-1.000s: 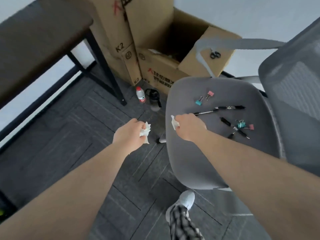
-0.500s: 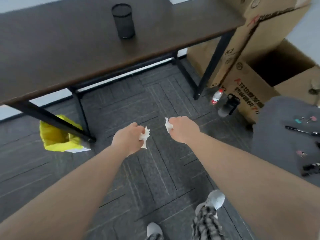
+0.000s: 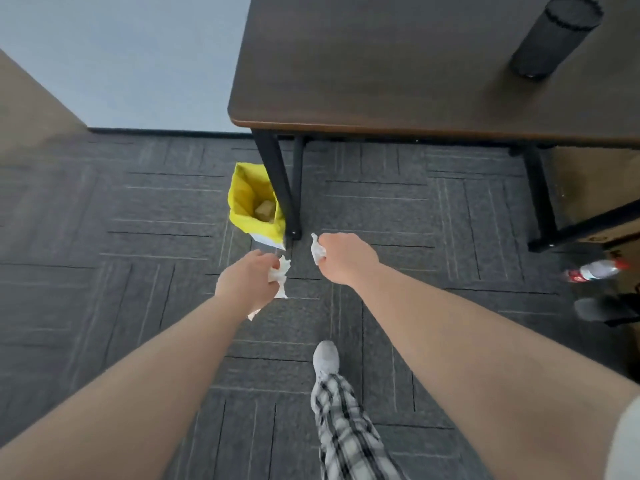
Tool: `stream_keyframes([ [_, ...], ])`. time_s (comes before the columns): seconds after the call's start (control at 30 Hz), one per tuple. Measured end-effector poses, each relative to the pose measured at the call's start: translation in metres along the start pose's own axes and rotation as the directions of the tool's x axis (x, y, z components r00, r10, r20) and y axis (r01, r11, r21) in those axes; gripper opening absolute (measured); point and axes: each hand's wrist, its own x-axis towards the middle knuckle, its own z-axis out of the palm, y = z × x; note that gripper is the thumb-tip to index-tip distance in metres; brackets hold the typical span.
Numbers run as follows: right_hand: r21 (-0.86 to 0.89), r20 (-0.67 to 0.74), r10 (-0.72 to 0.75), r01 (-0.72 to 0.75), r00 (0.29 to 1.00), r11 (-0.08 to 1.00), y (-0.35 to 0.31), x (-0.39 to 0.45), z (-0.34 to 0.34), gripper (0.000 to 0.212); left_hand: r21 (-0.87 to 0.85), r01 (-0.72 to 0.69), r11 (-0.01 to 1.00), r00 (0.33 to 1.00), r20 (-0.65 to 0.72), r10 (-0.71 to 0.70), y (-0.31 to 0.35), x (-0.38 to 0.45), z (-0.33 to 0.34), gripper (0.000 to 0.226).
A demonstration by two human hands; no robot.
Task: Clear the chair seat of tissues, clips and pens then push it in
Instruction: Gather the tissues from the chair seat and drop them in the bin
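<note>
My left hand is closed around a crumpled white tissue that sticks out past the fingers. A second white tissue is pinched in my right hand. Both hands are held out over the grey carpet, a short way in front of a bin lined with a yellow bag that stands by the desk leg. Some crumpled paper lies inside the bag. The chair, clips and pens are out of view.
A dark wooden desk on black legs fills the upper right, with a black mesh pen cup on it. A plastic bottle lies on the floor at right beside cardboard boxes. My foot is below the hands.
The view has swung left, away from the chair; the yellow bin now lies straight ahead of my hands and closer. Both hands still hold their tissues.
</note>
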Motion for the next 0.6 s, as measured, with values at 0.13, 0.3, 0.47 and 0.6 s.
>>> stream_keyframes([
  [0.13,-0.005,0.057,-0.035,0.036,0.998,0.999,-0.045,0.072,0.006,0.021,-0.035,0.097,0.995,0.995,0.009,-0.097,-0.054,0.043,-0.019,0.033],
  [0.3,-0.056,0.094,-0.024,0.029,0.995,0.998,-0.086,0.145,0.013,0.019,-0.075,0.153,0.985,0.988,0.011,-0.153,-0.11,0.101,-0.043,0.035],
  [0.47,-0.083,0.122,0.025,-0.015,0.992,0.996,-0.117,0.205,0.025,0.025,-0.127,0.157,0.979,0.988,0.023,-0.156,-0.156,0.153,-0.049,0.035],
  [0.6,-0.08,0.136,0.125,-0.115,0.983,0.99,-0.139,0.258,0.044,0.036,-0.183,0.157,0.971,0.987,0.05,-0.15,-0.194,0.206,-0.041,0.032],
])
